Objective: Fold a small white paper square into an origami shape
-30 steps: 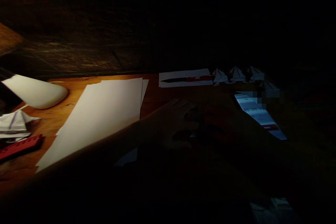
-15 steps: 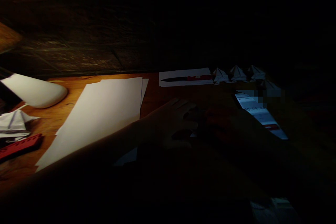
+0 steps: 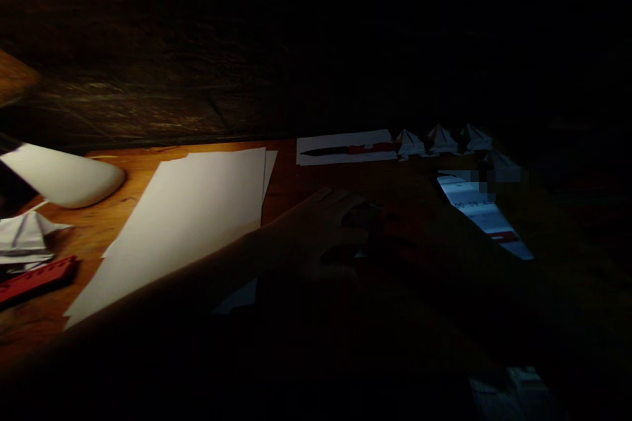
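Observation:
In deep shadow near the middle of the table, my left hand (image 3: 328, 233) reaches to the right with its fingers bent round something dark. A small pale sliver, perhaps folded paper, shows by its fingertips, but I cannot make out what it is. My right hand (image 3: 412, 230) is a faint reddish shape facing the left one, its fingers lost in the dark. Under my left forearm lies a stack of white paper sheets (image 3: 212, 197). A pale paper corner (image 3: 239, 298) shows below that forearm.
A knife (image 3: 345, 150) with a red handle lies on a white sheet (image 3: 309, 143) at the back. Several folded paper shapes (image 3: 441, 140) stand beside it. A lit phone (image 3: 486, 217) lies right. At left are a white lamp base (image 3: 83, 174), crumpled folded paper (image 3: 27, 233) and a red strip (image 3: 39, 278).
The view has shifted slightly, moving the tabletop things a little to the left. The digits on the phone's screen differ. Both hands stay close together in nearly the same place.

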The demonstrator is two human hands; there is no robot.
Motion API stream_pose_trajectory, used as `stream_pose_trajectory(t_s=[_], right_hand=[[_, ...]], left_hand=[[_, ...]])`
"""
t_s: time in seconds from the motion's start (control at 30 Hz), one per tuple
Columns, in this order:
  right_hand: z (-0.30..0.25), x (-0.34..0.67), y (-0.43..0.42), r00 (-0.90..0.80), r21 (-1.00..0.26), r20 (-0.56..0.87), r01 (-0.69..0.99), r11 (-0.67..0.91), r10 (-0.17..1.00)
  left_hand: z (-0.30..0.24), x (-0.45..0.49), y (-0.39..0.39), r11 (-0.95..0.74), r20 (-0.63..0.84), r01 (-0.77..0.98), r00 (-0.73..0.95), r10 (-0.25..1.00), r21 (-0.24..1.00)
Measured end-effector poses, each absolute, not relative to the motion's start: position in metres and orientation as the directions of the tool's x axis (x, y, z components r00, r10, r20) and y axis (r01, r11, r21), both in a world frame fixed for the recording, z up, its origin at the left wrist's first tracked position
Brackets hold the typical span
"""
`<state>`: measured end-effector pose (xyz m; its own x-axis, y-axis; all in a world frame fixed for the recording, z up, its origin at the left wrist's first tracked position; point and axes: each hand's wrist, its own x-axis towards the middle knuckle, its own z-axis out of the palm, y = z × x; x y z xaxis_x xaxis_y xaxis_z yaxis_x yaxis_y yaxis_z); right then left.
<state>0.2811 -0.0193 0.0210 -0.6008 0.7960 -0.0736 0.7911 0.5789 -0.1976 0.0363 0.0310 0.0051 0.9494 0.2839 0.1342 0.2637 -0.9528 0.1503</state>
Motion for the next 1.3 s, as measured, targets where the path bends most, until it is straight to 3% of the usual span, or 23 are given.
stream_pose_trajectory(t_s=[0.33, 0.6, 0.83, 1.07, 1.3], right_hand=[[0.0174, 0.2833, -0.0195, -0.593, -0.167, -0.021, 0.796, 0.582, 0.805], [0.0198, 0.2818, -0.0190, -0.585, -0.164, -0.058, 0.805, 0.571, 0.809], [0.0229, 0.2799, -0.0196, -0.572, -0.162, -0.095, 0.817, 0.554, 0.815], [0.0175, 0.2834, -0.0193, -0.589, -0.175, -0.037, 0.799, 0.575, 0.808], [0.0189, 0.2814, -0.0193, -0.580, -0.187, -0.062, 0.806, 0.561, 0.812]], left_hand=[[0.0013, 0.0337, 0.0309, -0.953, 0.151, 0.263, 0.947, 0.284, 0.149], [0.0045, 0.0348, 0.0307, -0.956, 0.126, 0.264, 0.952, 0.280, 0.124], [0.0013, 0.0344, 0.0311, -0.942, 0.135, 0.277, 0.943, 0.304, 0.188], [-0.0020, 0.0334, 0.0330, -0.930, 0.162, 0.268, 0.936, 0.313, 0.251], [-0.0022, 0.0322, 0.0321, -0.936, 0.143, 0.276, 0.940, 0.310, 0.217]])
